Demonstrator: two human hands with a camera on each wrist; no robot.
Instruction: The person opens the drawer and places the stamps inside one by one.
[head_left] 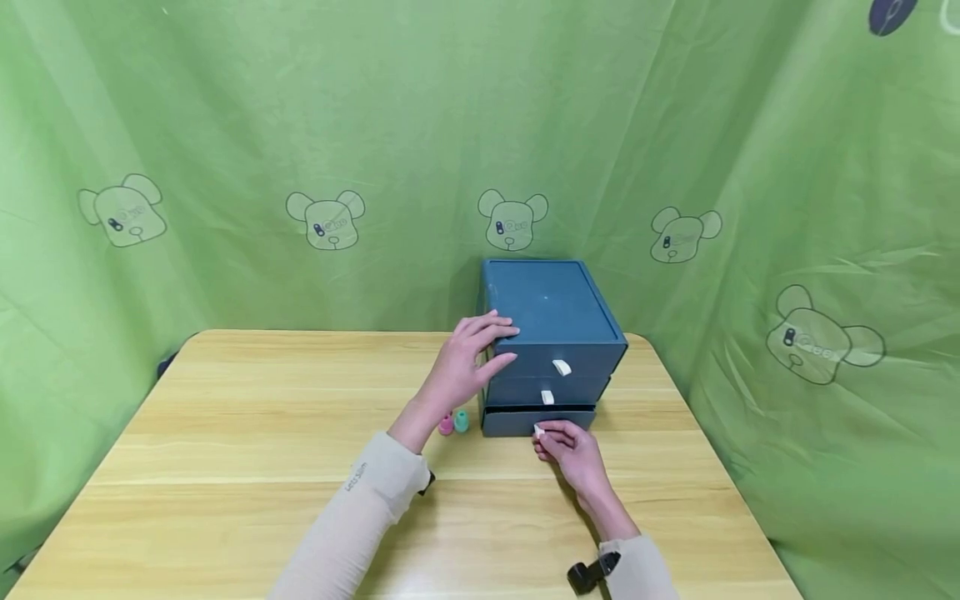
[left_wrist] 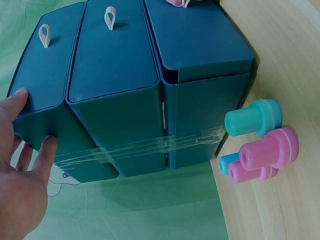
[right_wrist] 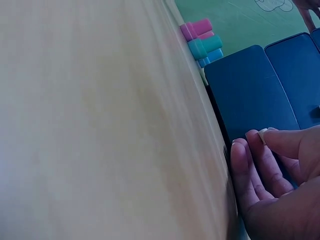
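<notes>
L hand is resting on the top L front corner of the blue drawer box, fingers loosely spread, gripping nothing. R hand is pinching the small white btm tab btwn thumb & finger, other fingers bending below. Box is standing on the wood table, R of centre, towards the back. Btm drawer is sticking out a bit, dark gap showing above it; mid drawer & top drawer are sitting shut, each w/ its own white tab. Clear tape is running across the box's L side. Just beside that side, 4 small cup-shaped pcs are clustering on the table: teal pc, 2 pink pcs, blue pc. Green curtain w/ bear-head prints is hanging behind.
</notes>
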